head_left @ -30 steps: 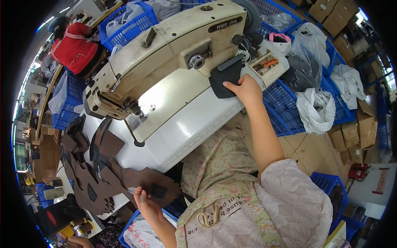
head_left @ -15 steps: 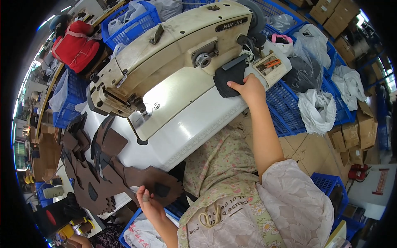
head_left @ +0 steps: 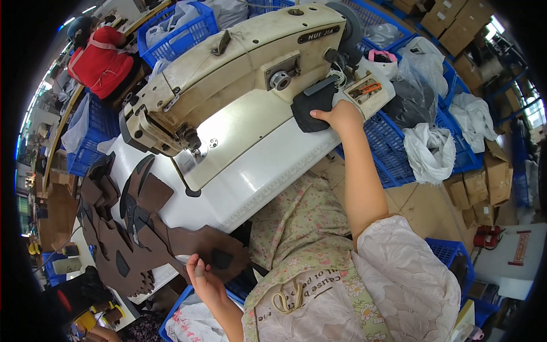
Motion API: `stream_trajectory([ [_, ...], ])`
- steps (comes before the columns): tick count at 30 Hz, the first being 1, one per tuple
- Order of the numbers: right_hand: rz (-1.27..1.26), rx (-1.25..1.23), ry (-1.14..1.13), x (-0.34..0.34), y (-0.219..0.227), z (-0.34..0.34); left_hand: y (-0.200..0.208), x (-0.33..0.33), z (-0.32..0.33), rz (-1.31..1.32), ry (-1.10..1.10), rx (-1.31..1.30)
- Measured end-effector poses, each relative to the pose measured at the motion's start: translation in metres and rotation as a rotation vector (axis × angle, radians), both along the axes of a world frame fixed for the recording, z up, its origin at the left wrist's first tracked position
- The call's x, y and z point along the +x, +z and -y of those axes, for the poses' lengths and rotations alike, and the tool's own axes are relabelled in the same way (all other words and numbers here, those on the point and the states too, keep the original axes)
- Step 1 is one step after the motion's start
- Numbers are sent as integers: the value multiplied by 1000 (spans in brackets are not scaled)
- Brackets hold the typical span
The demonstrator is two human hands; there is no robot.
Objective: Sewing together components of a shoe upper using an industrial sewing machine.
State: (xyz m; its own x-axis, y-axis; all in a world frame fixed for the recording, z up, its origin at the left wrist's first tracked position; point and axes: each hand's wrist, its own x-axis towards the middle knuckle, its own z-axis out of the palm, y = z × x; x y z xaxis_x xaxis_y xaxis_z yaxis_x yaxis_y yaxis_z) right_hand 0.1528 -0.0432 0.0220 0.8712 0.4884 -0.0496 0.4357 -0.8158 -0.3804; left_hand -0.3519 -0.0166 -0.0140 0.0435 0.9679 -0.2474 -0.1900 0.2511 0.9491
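Observation:
At the right end of the white sewing table, my right hand (head_left: 343, 118) grips the edge of a small stack of flat black pieces (head_left: 312, 105), its thumb on top and its other fingers partly hidden. A dark grey bar (head_left: 321, 85) lies across that stack. My left hand (head_left: 206, 283) is raised by the near left corner with loosely bent fingers, apart and holding nothing visible; a band circles one finger. Beside it, brown cut pieces with black patches (head_left: 213, 251) overlap along the table's left end. The cream industrial sewing machine (head_left: 228, 74) stands across the table.
A small tray (head_left: 364, 91) with an orange-handled tool sits right of the black stack. Blue crates (head_left: 387, 149) with bagged goods line the right side and back. Cardboard boxes (head_left: 476, 188) stand farther right. A person in red (head_left: 102, 68) sits at the far left.
The view has shifted slightly. My right hand stays at the black stack, its fingers drawn in a little. My left hand keeps its place beside the brown pieces.

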Motion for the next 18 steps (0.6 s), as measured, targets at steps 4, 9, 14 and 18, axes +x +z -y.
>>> stream_trajectory([
  [4,-17,63,1,9,-13,6,2,1,0,25,16,-11],
  [9,-443,678,-50,6,-15,17,4,5,0,34,1,-11],
  [14,-889,845,-88,19,-13,36,4,8,0,47,-12,-10],
  [18,-728,892,-177,-7,1,43,11,14,5,31,26,-32],
])
